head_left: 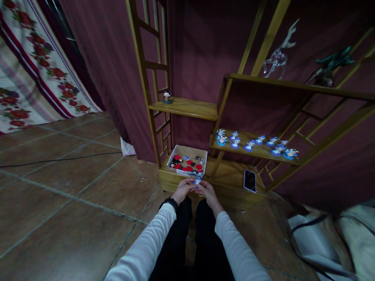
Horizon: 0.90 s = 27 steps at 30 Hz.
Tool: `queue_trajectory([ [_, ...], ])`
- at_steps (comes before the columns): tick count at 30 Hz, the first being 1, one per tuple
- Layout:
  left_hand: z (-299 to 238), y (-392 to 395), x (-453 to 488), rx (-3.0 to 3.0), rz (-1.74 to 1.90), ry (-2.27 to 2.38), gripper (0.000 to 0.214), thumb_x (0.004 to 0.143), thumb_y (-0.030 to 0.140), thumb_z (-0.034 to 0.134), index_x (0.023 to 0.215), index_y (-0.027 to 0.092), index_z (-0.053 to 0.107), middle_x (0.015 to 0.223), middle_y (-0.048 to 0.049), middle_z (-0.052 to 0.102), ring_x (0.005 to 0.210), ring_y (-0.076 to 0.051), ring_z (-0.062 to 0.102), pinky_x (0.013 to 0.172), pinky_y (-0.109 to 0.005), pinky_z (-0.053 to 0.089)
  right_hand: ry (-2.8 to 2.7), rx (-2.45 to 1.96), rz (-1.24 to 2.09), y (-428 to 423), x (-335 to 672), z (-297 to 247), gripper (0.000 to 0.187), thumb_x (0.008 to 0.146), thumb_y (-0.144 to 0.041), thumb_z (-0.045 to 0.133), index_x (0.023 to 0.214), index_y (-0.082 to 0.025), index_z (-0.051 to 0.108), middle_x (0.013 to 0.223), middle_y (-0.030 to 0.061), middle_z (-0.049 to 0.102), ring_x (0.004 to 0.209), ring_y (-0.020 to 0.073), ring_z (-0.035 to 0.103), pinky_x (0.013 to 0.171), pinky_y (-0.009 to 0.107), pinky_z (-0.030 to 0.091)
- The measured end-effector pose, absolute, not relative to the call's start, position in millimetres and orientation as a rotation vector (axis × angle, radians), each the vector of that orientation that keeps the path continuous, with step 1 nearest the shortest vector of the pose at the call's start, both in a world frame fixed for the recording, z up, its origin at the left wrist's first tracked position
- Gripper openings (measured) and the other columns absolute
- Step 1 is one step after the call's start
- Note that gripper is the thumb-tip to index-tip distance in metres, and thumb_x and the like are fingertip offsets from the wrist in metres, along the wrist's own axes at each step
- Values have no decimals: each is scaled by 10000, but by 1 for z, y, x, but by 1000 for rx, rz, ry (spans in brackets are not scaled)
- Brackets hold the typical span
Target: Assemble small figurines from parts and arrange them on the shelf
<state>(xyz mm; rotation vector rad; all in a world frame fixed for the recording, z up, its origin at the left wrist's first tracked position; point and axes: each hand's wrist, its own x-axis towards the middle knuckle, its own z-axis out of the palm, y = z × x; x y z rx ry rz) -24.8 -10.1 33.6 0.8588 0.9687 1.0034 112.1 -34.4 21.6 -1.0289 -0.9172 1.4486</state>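
Observation:
Between my two hands is a small purple-and-white figurine (197,182), held upright just in front of the low cabinet. My left hand (184,188) grips it from the left with closed fingers, and my right hand (207,191) pinches it from the right. Just beyond my fingers sits an open cardboard box (190,150) with red round pieces and several small figurines inside. Similar blue and purple figurines (249,145) stand in a group on the middle shelf (215,145) to the right.
One dark-and-red figurine (166,97) stands on the upper left shelf (190,107). A phone (250,180) lies on the cabinet's base. A clear deer ornament (277,60) and a green ornament (334,62) occupy the top right shelf. A black cable (61,159) crosses the tiled floor.

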Motion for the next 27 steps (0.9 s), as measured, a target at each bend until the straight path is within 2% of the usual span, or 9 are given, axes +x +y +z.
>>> queue_trajectory([
  [14,35,-19,-15,989,1153,1012,254,504,202,763,714,103,659,561,-3,608,496,-87,516,522,-213,402,-955,-1034,1387,-40,110,25,369,584,-398,726,859,-196,584,823,26,644,667,155,630,669,339,527],
  [20,36,-21,-12,1190,1223,1010,304,555,107,690,854,140,652,772,-38,671,725,-149,599,719,-277,464,-993,-977,1340,-40,114,25,317,594,-321,703,875,-230,586,931,12,634,853,175,595,749,329,506],
  [27,45,-36,-15,1660,1273,1109,381,688,62,538,1031,212,608,1067,-54,627,1004,-182,561,916,-335,404,-1077,-951,1136,-43,111,29,263,619,-269,660,865,-235,572,948,-1,633,938,182,567,885,339,417],
])
